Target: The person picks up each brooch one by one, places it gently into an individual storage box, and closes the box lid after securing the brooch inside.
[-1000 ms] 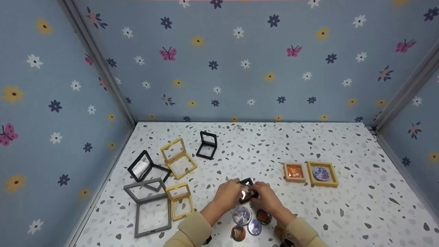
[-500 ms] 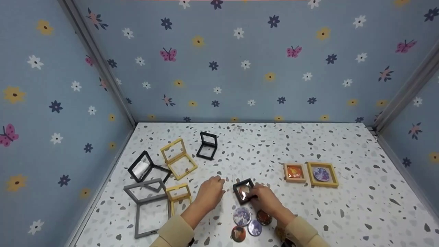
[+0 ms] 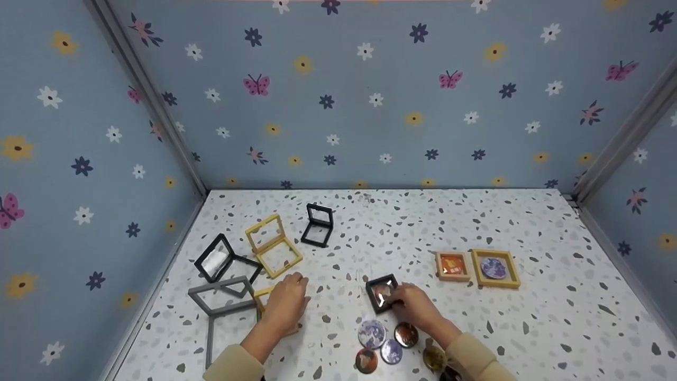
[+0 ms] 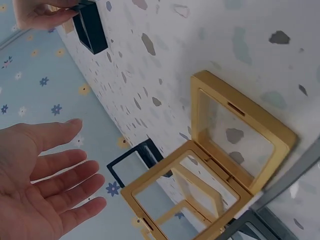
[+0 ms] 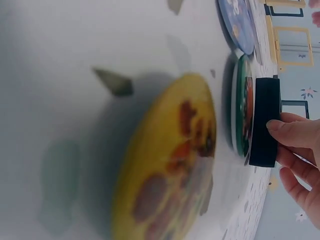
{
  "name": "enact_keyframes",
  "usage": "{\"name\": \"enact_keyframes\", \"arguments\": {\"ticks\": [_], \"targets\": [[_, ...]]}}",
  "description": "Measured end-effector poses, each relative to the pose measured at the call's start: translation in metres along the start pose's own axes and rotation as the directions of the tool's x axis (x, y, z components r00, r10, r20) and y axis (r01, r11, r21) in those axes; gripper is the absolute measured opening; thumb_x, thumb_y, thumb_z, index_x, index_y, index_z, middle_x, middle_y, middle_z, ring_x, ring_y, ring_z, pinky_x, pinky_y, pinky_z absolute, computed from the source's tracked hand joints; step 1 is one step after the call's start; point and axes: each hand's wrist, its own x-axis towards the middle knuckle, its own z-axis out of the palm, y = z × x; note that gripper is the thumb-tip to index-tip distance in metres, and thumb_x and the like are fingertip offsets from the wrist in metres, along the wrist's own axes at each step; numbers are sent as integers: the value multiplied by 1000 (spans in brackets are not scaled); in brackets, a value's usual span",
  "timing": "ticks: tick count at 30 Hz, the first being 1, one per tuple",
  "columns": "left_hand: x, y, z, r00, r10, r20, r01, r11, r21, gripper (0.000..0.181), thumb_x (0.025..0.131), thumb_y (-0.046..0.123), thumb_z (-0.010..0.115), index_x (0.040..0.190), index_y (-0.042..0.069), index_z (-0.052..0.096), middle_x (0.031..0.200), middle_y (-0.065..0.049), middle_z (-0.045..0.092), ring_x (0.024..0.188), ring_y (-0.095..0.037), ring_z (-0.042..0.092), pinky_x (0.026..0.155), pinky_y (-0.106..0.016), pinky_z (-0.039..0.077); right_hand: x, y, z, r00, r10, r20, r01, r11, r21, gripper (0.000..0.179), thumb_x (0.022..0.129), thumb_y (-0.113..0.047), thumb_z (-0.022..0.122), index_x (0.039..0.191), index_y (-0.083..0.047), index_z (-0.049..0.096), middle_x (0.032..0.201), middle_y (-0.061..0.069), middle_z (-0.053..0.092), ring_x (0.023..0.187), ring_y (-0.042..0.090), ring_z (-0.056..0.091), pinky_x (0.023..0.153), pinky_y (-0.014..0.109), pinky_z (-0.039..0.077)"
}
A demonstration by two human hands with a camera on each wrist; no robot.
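Closed black frame is pinched by the right hand — badges grouped nearby. Left hand, fingers extended, is held near the small yellow frame.

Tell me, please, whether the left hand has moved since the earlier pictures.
Yes, the left hand has moved left in the head view, toward the grey frame.
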Motion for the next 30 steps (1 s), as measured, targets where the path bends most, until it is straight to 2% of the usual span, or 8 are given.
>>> {"name": "enact_keyframes", "arguments": {"ticks": [6, 11, 20, 30], "targets": [[-9, -18, 2, 996, 17, -93, -14, 999, 35, 39, 71, 6, 72, 104, -8, 57, 100, -18, 54, 94, -30, 53, 75, -39, 46, -5, 8, -3, 998, -14, -56, 13, 1000, -13, 24, 65, 10, 62, 75, -10, 72, 70, -2, 63, 67, 13, 55, 63, 30, 47], [-15, -31, 4, 990, 21, -137, -13, 998, 57, 41, 66, -4, 72, 104, -10, 56, 101, -20, 54, 94, -33, 53, 74, -41, 46, -9, 14, -9, 999, 31, -31, -32, 999, -26, 24, 65, 9, 67, 77, -11, 72, 72, -3, 63, 69, 12, 55, 64, 30, 47], [-22, -44, 6, 996, -21, -92, 30, 995, 99, 47, 60, -13, 71, 104, -13, 54, 101, -22, 53, 94, -34, 51, 73, -42, 46, -12, 22, -16, 996, 91, -20, -92, 995, -34, 20, 67, 3, 69, 79, -12, 72, 74, -3, 64, 71, 13, 56, 67, 32, 47], [-22, -48, 8, 992, -23, -125, 45, 983, 180, 24, 67, -16, 63, 90, -10, 58, 87, -20, 56, 80, -32, 55, 67, -41, 47, -13, 30, -21, 990, 144, -8, -144, 989, -38, 19, 69, 4, 68, 80, -10, 71, 76, 0, 63, 73, 15, 57, 69, 33, 48]]}}
